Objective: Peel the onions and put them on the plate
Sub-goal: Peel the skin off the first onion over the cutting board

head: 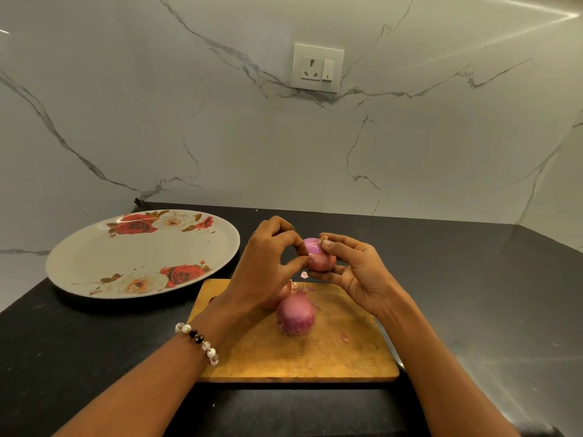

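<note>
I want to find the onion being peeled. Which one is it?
Look above the far end of the wooden cutting board on the black counter. The small purple-pink onion is held up in both hands, unlike the two onions lying on the board.

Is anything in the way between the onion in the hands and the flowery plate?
Nothing visible blocks it. The onion is held above the cutting board by the left hand and right hand. The plate lies to the left, with only bare counter between.
</note>
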Available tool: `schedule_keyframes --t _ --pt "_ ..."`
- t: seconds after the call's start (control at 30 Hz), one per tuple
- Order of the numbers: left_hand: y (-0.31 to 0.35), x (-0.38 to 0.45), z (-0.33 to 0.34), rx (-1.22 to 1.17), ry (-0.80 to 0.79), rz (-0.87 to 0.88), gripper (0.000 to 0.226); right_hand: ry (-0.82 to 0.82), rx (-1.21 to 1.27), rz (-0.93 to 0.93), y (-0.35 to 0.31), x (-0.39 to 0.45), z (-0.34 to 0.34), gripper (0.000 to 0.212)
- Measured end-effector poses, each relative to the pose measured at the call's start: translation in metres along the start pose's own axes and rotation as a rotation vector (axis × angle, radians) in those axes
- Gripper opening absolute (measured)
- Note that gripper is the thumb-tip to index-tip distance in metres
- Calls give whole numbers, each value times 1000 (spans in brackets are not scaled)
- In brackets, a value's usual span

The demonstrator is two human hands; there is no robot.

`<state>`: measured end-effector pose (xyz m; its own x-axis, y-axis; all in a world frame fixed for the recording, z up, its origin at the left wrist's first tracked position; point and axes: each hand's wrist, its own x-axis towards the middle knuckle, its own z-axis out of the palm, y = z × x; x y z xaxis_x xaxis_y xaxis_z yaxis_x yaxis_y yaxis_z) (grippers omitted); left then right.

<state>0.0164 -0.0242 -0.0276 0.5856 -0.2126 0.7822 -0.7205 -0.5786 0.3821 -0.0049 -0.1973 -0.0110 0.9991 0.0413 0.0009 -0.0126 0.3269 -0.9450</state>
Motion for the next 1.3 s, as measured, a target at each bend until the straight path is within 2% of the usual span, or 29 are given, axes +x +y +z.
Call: schedule_keyframes --t 0.17,0.4,0.63,0.83,1.03,1.2,1.3 --pt "4 -1 -1 54 8 2 16 5 -6 -6 0 0 1 34" --pt "6 -2 -4 16 -93 17 14 97 57 -37 -1 -2 0 29" --pt "1 0 -5 -3 -50 9 10 197 143 -35 -3 0 -2 17" --pt "0 0 1 34 -41 106 52 81 54 -18 -2 -2 0 27" --pt "-1 1 -1 70 -11 140 23 39 35 13 1 -2 1 33" --pt "-2 0 -1 64 -88 139 16 140 129 18 -2 -2 0 23" --pt "-2 -1 0 67 -78 127 14 175 208 4 -4 -2 -3 16"
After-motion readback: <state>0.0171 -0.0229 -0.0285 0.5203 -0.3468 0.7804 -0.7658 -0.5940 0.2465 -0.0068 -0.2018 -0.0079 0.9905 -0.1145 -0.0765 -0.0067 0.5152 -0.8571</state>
